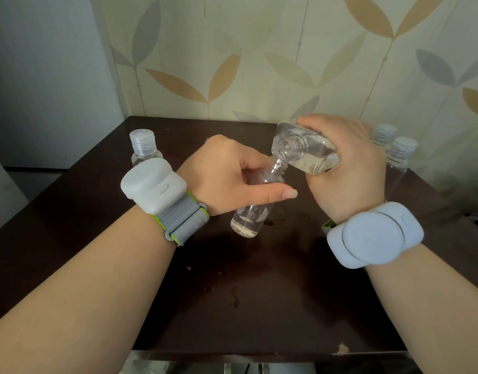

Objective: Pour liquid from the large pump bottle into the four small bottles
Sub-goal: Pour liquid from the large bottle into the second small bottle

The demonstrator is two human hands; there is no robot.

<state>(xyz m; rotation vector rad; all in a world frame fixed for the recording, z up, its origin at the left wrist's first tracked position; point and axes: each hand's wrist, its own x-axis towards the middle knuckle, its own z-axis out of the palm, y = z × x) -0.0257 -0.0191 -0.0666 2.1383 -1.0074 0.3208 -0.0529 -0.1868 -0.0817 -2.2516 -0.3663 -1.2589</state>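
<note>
My left hand (227,174) grips a small clear bottle (252,214) around its upper body, uncapped, tilted, with clear liquid pooled in its lower part. My right hand (348,168) holds the large clear bottle (305,152) tipped over, its open threaded neck touching the small bottle's mouth. The large bottle carries no pump and has liquid inside. A capped small bottle (142,145) stands at the back left, partly behind my left wrist device. Two capped small bottles (385,134) (401,152) stand at the back right, behind my right hand.
All of this sits on a dark brown table (232,292) set into a corner with leaf-patterned wallpaper behind. Wet smears and drops mark the tabletop near the middle. Both wrists wear pale grey devices. The table's front edge is chipped at the lower right.
</note>
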